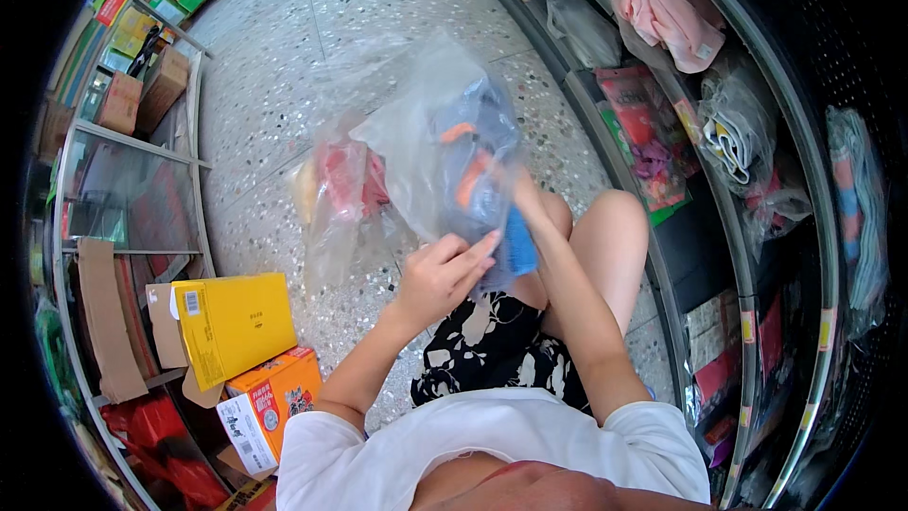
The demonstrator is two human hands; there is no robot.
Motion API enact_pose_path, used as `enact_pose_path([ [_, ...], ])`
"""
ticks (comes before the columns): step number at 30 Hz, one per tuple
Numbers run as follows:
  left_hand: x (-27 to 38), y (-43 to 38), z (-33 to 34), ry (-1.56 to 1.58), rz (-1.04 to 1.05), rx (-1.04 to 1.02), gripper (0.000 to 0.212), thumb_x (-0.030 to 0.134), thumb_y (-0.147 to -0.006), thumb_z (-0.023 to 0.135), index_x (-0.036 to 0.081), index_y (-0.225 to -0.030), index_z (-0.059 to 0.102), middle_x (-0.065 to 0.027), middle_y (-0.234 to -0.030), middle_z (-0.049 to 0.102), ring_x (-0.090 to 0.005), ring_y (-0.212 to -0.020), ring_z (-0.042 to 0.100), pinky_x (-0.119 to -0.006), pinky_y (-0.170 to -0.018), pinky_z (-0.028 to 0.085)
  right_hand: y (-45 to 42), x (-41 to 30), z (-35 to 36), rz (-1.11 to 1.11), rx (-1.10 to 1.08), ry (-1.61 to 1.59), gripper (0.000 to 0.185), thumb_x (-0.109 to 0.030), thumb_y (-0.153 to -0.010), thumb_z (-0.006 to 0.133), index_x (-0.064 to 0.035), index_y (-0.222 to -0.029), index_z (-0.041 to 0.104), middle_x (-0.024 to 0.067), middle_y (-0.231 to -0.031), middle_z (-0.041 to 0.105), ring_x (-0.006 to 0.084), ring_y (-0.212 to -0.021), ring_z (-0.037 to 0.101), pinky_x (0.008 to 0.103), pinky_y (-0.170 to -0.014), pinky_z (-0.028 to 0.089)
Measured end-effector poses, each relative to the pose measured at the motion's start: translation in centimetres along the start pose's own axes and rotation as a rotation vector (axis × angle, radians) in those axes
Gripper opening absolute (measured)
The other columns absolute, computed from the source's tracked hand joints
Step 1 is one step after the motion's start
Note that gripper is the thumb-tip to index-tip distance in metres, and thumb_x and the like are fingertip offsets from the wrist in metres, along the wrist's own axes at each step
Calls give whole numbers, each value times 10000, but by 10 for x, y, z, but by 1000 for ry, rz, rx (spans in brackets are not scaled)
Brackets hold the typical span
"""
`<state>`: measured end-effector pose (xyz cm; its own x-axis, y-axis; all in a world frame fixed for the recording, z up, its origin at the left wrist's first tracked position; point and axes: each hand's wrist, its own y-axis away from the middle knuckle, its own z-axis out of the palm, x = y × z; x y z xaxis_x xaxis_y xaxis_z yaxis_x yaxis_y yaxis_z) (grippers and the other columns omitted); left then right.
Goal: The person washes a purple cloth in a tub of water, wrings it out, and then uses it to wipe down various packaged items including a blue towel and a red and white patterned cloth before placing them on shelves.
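Observation:
In front of my knees is a large clear plastic bag, with grey-blue and orange fabric bundles showing through it. My left hand pinches the bag's near edge, fingers pointing right. My right hand reaches to the bag's right side; its fingers are blurred and partly covered by plastic, so their grip is hidden. A bright blue folded cloth shows beside my right forearm. On the floor, left of the bag, lie red fabric pieces in clear plastic.
Dark metal shelving curves along the right, holding a pink cloth bundle and bagged textiles. At left, a yellow box and an orange carton stand by a glass-sided display case. Speckled terrazzo floor extends ahead.

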<state>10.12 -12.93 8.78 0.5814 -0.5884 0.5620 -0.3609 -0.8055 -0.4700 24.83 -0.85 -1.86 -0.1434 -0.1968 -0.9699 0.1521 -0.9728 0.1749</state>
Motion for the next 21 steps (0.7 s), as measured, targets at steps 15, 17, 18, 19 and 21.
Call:
enact_pose_path([
  [15, -9, 6, -2, -233, 139, 41, 425, 155, -717, 660, 144, -1131, 562, -44, -836, 546, -199, -654, 561, -292, -551, 455, -1, -29, 46, -84, 202, 470, 456, -248, -817, 595, 58, -1118, 440, 140, -862, 622, 221, -758, 593, 309, -695, 473],
  [17, -18, 9, -2, -373, -47, 220, 395, 124, -728, 651, 109, -1113, 566, -65, -829, 559, -216, -652, 561, -294, -563, 450, -6, -25, 38, -2, 150, 459, 427, -249, -831, 578, 47, -1115, 458, 134, -869, 622, 212, -768, 591, 307, -701, 469],
  [18, -22, 10, -1, -448, -211, 308, 363, 106, -739, 640, 83, -1094, 571, -80, -814, 566, -226, -646, 560, -295, -566, 448, -9, -22, 36, 34, 133, 459, 414, -250, -838, 570, 41, -1113, 467, 132, -872, 622, 208, -772, 591, 306, -704, 467],
  [19, -25, 15, 3, -450, -212, 308, 363, 106, -739, 640, 83, -1094, 571, -80, -814, 566, -226, -646, 560, -295, -566, 448, -11, -20, 33, 67, 120, 463, 400, -251, -845, 561, 35, -1112, 475, 129, -876, 622, 204, -777, 590, 305, -707, 465],
  [21, -28, 28, 11, -32, -307, 104, 297, 91, -748, 629, 51, -1038, 581, -102, -769, 565, -254, -631, 555, -310, -568, 453, -10, -11, 30, 137, 112, 474, 376, -253, -860, 544, 24, -1109, 493, 124, -883, 621, 195, -786, 589, 302, -713, 461],
])
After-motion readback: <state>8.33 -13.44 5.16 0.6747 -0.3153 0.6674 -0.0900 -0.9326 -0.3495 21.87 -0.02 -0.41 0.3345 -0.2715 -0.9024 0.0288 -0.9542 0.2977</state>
